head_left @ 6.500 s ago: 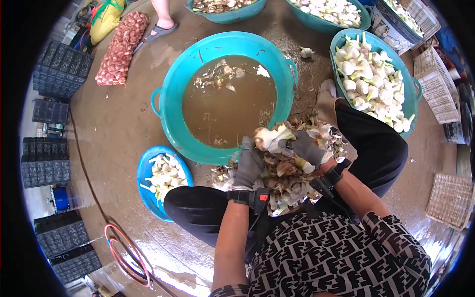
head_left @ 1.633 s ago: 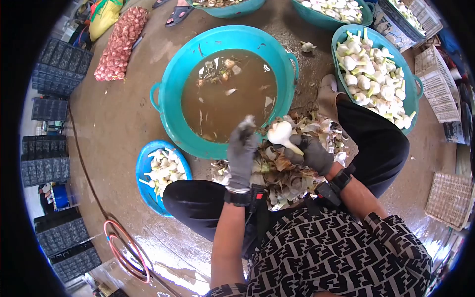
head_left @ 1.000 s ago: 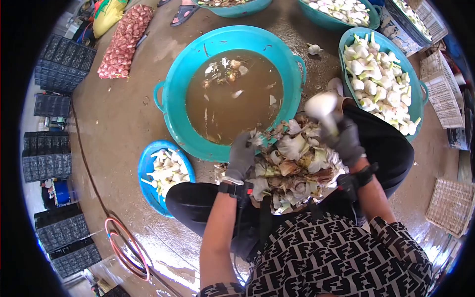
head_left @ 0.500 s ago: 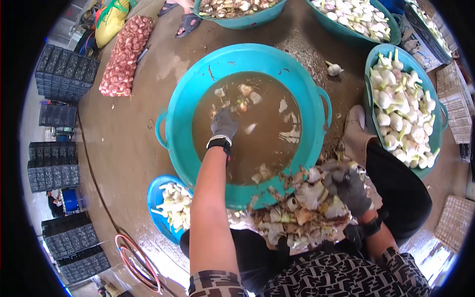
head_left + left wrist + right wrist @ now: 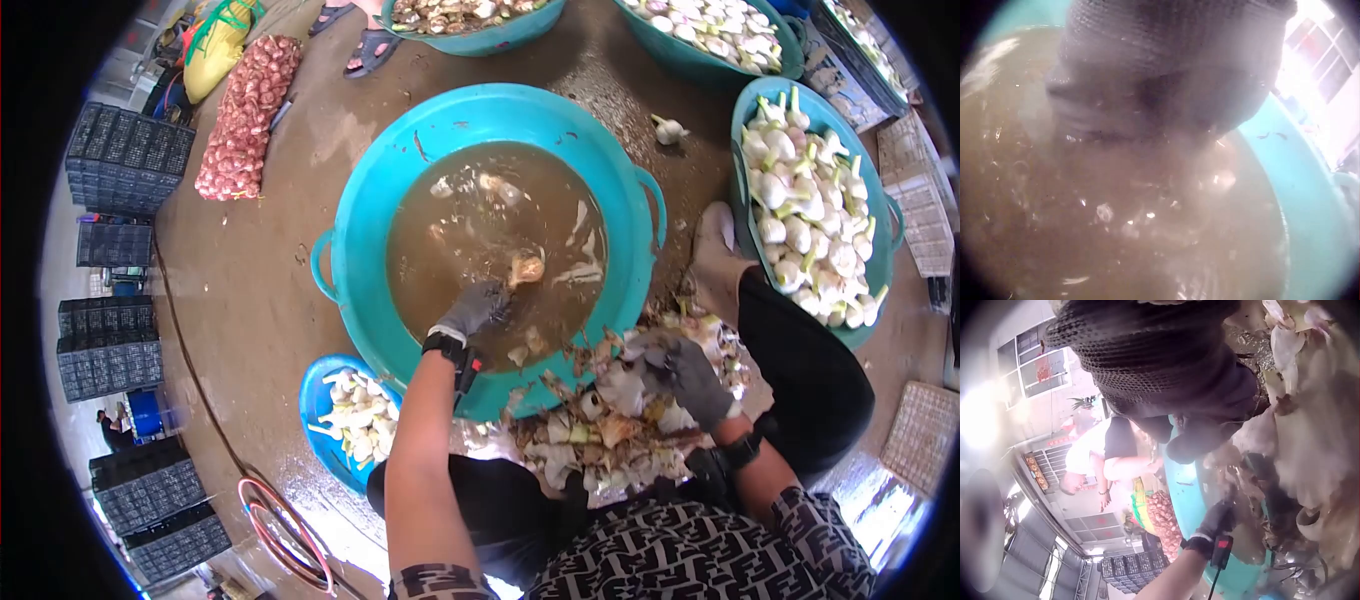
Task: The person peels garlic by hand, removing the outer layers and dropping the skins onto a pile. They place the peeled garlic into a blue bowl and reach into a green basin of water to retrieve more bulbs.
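My left hand (image 5: 490,300), in a grey glove, reaches into the muddy water (image 5: 470,210) of a big teal basin (image 5: 370,190). Its fingers are under the surface, right beside a dirty garlic bulb (image 5: 527,268). In the left wrist view the glove (image 5: 1166,69) dips into the brown water (image 5: 1116,237) and the fingers are hidden. My right hand (image 5: 672,362), also gloved, rests on a heap of garlic skins (image 5: 600,430) on my lap, fingers loosely curled. The right wrist view shows that glove (image 5: 1166,369) lying over the skins (image 5: 1310,444).
A small blue basin (image 5: 318,385) of peeled garlic sits at my left knee. A teal basin (image 5: 745,120) full of peeled bulbs stands at the right. One loose bulb (image 5: 668,128) lies on the wet floor. A red mesh sack (image 5: 245,115), black crates (image 5: 120,150) and a hose (image 5: 285,530) are at the left.
The right hand swung its peeled bulb right, let it go and came down on the skins. The left hand reached far into the basin, then drew back toward the near side.
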`<state>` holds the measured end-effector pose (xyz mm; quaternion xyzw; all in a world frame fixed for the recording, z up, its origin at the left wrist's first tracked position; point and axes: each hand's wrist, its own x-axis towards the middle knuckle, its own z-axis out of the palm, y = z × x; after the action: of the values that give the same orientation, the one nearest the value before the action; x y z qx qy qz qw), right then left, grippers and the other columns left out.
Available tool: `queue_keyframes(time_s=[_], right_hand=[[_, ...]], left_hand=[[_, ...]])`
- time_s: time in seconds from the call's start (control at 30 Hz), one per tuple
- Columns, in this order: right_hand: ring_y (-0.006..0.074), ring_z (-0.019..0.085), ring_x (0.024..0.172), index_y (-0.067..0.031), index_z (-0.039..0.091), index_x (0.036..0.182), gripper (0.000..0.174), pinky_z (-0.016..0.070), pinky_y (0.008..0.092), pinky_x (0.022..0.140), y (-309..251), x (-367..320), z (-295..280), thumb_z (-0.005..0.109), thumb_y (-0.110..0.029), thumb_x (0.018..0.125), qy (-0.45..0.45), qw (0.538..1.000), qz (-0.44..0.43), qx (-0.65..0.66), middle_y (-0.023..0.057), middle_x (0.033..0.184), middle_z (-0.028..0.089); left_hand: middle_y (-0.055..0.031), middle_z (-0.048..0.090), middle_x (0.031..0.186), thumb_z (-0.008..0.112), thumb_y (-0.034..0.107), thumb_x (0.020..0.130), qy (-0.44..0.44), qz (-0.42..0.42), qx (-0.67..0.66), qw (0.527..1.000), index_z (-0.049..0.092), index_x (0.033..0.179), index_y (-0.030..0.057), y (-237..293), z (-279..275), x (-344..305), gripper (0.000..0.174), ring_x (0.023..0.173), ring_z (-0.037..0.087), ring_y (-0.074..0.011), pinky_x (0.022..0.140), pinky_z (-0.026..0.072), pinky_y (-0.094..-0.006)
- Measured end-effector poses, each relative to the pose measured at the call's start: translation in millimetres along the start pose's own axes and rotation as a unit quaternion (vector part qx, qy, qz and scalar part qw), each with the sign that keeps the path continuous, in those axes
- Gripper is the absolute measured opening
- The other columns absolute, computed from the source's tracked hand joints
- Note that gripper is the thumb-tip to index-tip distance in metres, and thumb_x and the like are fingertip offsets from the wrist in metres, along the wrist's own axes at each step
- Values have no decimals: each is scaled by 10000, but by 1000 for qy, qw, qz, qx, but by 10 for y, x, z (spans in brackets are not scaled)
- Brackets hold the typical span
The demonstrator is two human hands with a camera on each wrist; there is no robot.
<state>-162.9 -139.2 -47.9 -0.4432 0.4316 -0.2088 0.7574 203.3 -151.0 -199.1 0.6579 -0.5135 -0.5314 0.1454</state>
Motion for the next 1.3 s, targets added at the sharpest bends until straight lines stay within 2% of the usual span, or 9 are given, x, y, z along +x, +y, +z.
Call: queue_keyframes(time_s=[0.13,0.2,0.3,0.37,0.5,0.7,0.93,1.23,1.3], right_hand=[[165,585,871,-32,502,1174,304,478,274,735,444,96,-150,411,-182,926,-54,876,-304,-370,108,994,595],[152,551,991,-42,449,1246,351,453,263,836,274,-17,113,398,-196,935,-145,979,-43,135,107,1113,553],[158,552,1007,-26,406,1275,392,449,271,867,117,-92,299,429,-210,930,-198,941,-8,274,106,1165,527],[150,576,933,-30,390,1280,426,475,266,799,32,-209,372,489,-177,892,-148,969,-193,44,90,1115,543],[114,584,847,-41,408,1276,440,498,237,708,54,-298,398,532,-146,867,-63,991,-75,94,59,1071,555],[100,569,843,-48,464,1242,437,483,238,730,139,-343,406,577,-106,823,-50,985,-148,-70,43,996,594],[204,595,895,-85,528,1184,450,445,303,801,190,-398,357,640,-144,752,1,904,-135,-406,131,1015,618],[304,604,842,-181,550,1164,460,462,382,753,560,-305,268,658,-242,720,33,893,-202,-401,134,913,631],[236,613,826,-156,550,1169,450,469,338,721,446,-352,242,652,-224,737,-3,926,-116,-359,110,875,638]], left_hand=[[-55,624,948,620,232,838,-89,9,-249,964,570,1084,-16,629,403,-805,353,877,569,-117,797,457,-260],[-51,619,953,621,219,838,-88,23,-265,960,565,1086,-17,839,620,-1034,347,882,567,-116,802,452,-258],[-66,626,939,611,198,841,-19,99,-178,979,568,1071,4,1113,886,-1292,305,854,573,-120,795,444,-266],[-74,639,933,603,182,838,111,175,-18,978,575,1074,42,1185,1069,-1401,276,844,594,-157,788,447,-286],[-81,632,794,596,235,836,228,43,-51,971,593,1013,53,1593,1153,-1712,254,739,597,-230,690,464,-322],[-170,623,773,582,347,812,282,54,123,950,603,891,32,1738,1438,-1851,326,764,603,-334,684,462,-386],[-165,624,788,499,355,817,145,-1,176,974,622,853,61,1730,1508,-1903,320,785,600,-338,705,457,-413],[-153,637,786,483,336,794,188,-54,185,963,645,770,82,1577,1746,-1752,302,761,615,-322,697,476,-418],[-144,637,765,492,334,784,172,-67,130,974,647,736,92,1569,1712,-1745,291,747,616,-317,680,477,-412]])
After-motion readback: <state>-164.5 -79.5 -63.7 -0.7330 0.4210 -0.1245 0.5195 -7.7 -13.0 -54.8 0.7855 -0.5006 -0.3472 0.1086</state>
